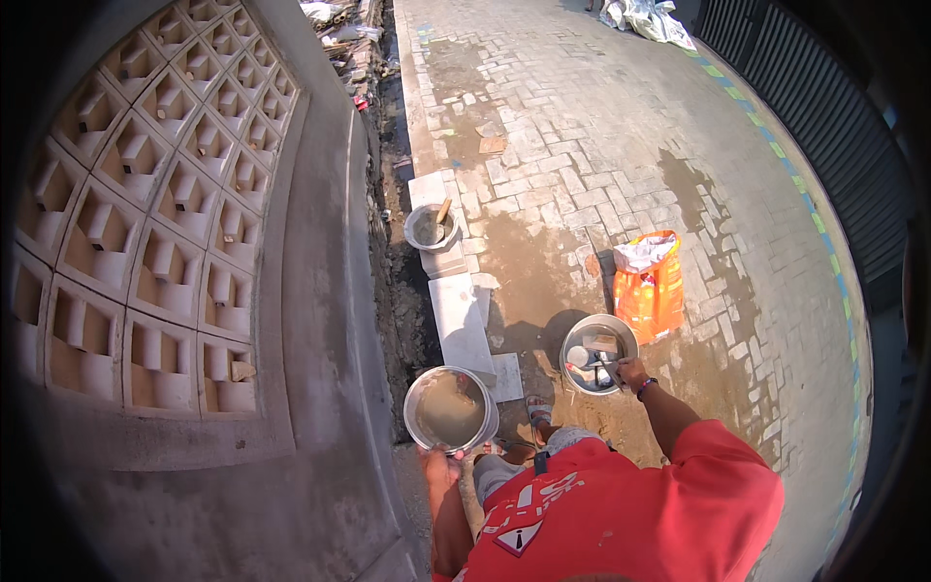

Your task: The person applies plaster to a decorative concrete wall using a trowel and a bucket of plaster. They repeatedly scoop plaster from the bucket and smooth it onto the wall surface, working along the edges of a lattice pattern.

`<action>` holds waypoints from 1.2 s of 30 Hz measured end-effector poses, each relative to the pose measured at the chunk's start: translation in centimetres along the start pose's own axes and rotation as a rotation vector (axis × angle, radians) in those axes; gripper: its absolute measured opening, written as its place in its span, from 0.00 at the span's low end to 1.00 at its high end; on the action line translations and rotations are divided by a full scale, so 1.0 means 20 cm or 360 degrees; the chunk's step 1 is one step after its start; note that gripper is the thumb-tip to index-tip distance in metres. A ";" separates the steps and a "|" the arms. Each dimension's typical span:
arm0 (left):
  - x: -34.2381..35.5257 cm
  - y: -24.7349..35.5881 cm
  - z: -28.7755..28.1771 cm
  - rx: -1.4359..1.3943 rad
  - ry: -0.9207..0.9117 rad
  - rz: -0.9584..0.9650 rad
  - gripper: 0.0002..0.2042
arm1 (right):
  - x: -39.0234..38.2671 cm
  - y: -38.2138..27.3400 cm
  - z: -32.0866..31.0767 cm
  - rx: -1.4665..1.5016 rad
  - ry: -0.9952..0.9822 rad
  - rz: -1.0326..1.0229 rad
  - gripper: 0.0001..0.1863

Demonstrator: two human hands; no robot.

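Holding two metal pails (449, 407) beside an orange sack (651, 289).

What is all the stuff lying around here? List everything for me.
metal bucket of muddy water: one, grey, lower middle, at the left hand
metal bucket of tools: one, grey, right of it, at the right hand
small bucket with a wooden handle sticking out: one, grey, farther up by the trench
concrete slabs: a few, pale grey, along the trench edge
plastic bag: one, orange, on the paving
brick paving: grey, partly wet, centre and right
patterned block wall: pale, left
rendered ledge: grey, beside the wall
crumpled sheet: one, white, top
left hand: on the muddy bucket's rim
right hand: on the tool bucket's rim
shirt: red, bottom
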State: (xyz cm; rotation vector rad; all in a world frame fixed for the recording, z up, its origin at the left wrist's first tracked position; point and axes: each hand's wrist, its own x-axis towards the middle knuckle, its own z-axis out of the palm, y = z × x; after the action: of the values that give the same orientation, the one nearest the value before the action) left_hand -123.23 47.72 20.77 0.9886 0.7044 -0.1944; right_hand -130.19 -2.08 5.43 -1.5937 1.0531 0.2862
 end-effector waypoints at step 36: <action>1.45 -0.43 0.47 0.0357 0.0563 -0.0237 0.30 | 1.38 -0.90 0.17 -0.2967 -0.0631 -0.1159 0.14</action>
State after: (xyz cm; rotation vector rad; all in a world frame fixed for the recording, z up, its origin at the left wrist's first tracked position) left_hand -100.60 39.79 0.01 1.2008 1.0993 -0.2349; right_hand -99.81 -12.87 -2.42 -3.1135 -0.5484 1.1997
